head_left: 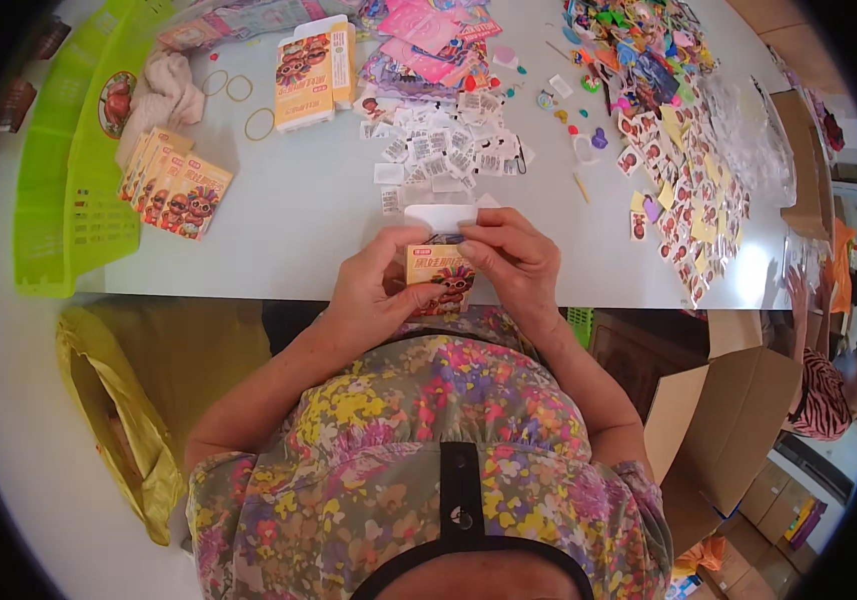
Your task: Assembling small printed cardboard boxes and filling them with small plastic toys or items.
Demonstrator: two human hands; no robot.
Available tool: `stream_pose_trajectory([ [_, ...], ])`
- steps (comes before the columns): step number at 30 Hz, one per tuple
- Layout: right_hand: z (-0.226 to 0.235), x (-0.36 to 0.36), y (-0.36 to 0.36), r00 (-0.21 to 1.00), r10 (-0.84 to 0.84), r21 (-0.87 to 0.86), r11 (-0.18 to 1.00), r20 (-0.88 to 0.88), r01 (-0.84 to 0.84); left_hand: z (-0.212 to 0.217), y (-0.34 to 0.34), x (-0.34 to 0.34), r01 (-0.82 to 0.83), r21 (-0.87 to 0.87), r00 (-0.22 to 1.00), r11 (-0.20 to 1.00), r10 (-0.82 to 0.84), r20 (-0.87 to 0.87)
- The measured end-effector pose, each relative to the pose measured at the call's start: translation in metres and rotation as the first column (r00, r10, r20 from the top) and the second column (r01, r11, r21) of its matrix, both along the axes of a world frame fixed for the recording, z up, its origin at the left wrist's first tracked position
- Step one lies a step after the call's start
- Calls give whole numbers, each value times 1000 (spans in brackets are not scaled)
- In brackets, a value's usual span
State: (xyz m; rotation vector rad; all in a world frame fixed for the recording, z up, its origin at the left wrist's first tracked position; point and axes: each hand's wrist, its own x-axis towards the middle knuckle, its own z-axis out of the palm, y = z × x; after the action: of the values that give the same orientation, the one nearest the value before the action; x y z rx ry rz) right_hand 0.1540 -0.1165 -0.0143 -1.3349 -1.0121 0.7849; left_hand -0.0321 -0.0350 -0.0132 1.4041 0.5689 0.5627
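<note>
At the table's near edge I hold a small orange carton (438, 275) printed with cartoon figures, its white top flap standing up. My left hand (380, 285) wraps round the carton's left side, thumb across the front. The fingers of my right hand (513, 262) pinch at the carton's upper right, by its mouth. A dark edge of something shows in the mouth; I cannot make out what it is. Just beyond the carton lies a heap of small white printed slips (438, 145).
A row of similar orange cartons (176, 190) leans at left beside a green basket (98, 200). A larger orange box (310, 75), rubber bands (259, 124) and pink packets (423, 40) lie farther back. Stickers (683, 190) and small toys (638, 50) cover the right. An open cardboard box (738, 420) stands below.
</note>
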Motion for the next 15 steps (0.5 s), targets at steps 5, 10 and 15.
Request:
stream_pose_trajectory([
  [5, 2, 8, 5, 990, 125, -83, 988, -58, -130, -2, 7, 1, -12, 73, 991, 997, 22, -132],
  [10, 18, 14, 11, 983, 157, -136, 980, 93, -144, -7, 13, 14, -194, 466, 980, 863, 188, 58],
  [15, 28, 29, 14, 938, 334, -171, 933, 90, -316, 10, 24, 11, -94, 187, 996, 978, 93, 16],
])
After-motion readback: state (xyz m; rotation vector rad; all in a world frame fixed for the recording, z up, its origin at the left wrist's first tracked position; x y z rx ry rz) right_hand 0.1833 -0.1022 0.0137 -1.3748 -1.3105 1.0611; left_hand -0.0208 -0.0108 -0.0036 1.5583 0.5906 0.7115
